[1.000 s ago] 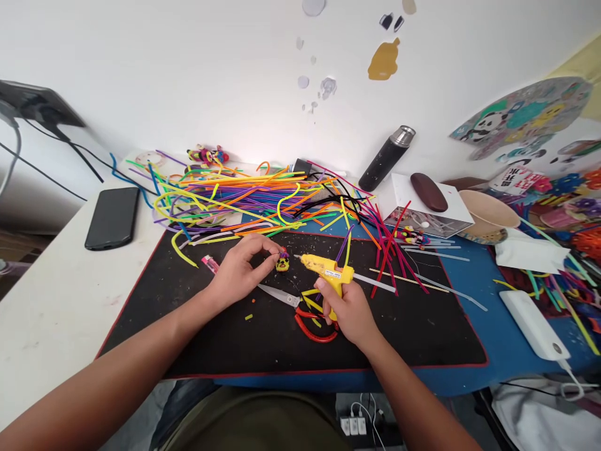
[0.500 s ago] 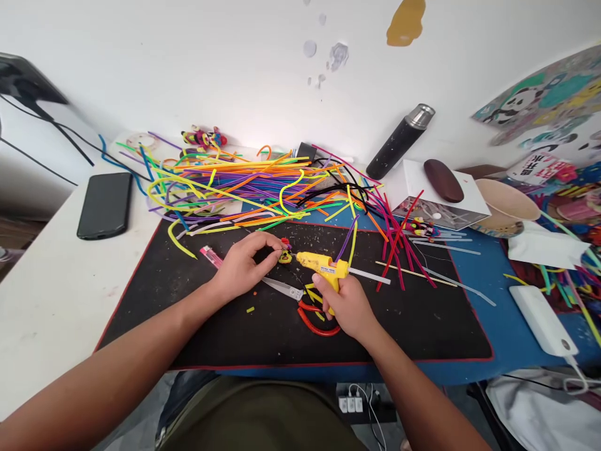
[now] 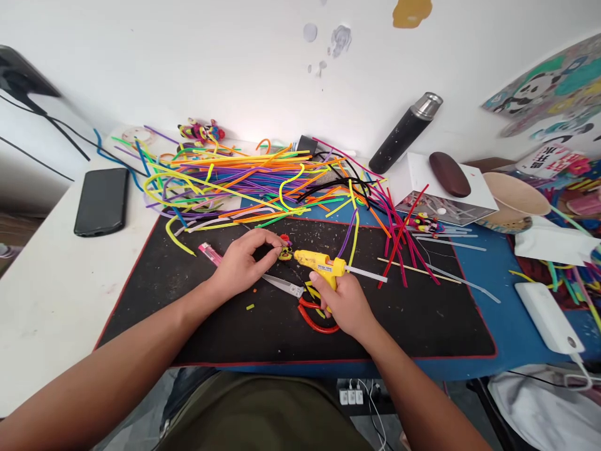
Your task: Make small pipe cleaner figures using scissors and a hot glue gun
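Note:
My left hand pinches a small figure of yellow, red and purple pipe cleaner between thumb and fingertips, just above the black mat. Wrapped round the grip of a yellow hot glue gun is my right hand. The nozzle points left, at or very near the figure; I cannot tell if they touch. A glue stick juts from the gun's back end. Scissors with red handles lie on the mat below the gun, partly hidden by my right hand. A pink-handled tool lies partly behind my left hand.
Loose pipe cleaners in many colours heap along the back. At the right stand a black thermos, a white box with a brown case on it, and a bowl. A phone lies at the left.
The view has shifted slightly. The glue gun's nozzle has moved a little left relative to the figure. Both hands keep their grips.

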